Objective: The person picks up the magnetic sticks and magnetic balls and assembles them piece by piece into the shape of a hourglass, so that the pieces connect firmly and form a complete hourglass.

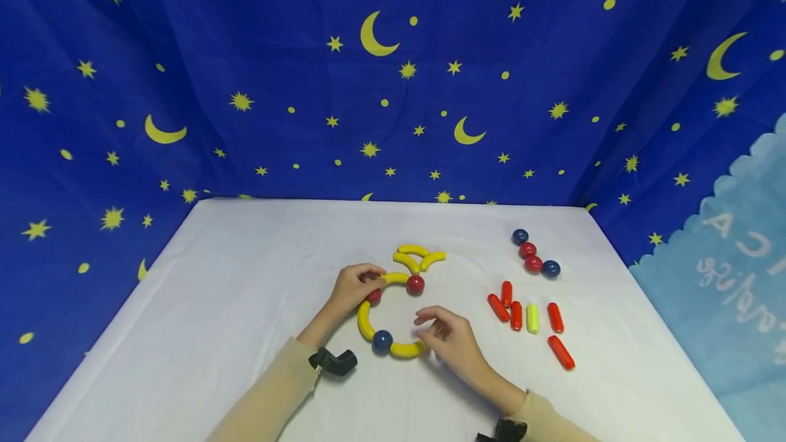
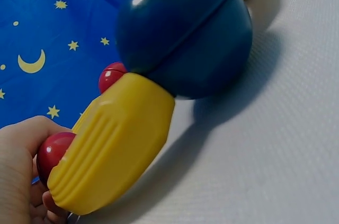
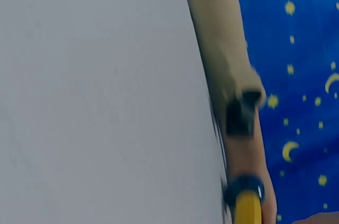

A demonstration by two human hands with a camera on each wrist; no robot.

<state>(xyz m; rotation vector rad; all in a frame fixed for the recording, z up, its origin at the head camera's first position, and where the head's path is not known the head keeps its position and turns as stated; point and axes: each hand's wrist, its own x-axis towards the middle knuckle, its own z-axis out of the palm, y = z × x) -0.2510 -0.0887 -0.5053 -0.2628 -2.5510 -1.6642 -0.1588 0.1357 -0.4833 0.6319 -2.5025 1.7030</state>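
Note:
Yellow curved pieces and balls form an open ring on the white table. My left hand (image 1: 356,286) grips a red ball (image 2: 52,155) at the ring's upper left, where two yellow curved pieces meet it. Below, a yellow curved piece (image 2: 119,139) runs to a blue ball (image 1: 382,342), from which another yellow curved piece (image 1: 405,350) extends right. Its free end lies by the thumb of my right hand (image 1: 454,343), whose loosely bent fingers hold nothing. A second red ball (image 1: 415,284) ends the ring's upper arm. The right wrist view shows only an edge of my right hand.
Several loose yellow curved pieces (image 1: 405,262) lie behind the ring. To the right are several red rods (image 1: 555,318) and one yellow-green rod (image 1: 532,318). Farther back sits a chain of blue and red balls (image 1: 533,264). A blue star-patterned curtain (image 1: 344,87) surrounds the table.

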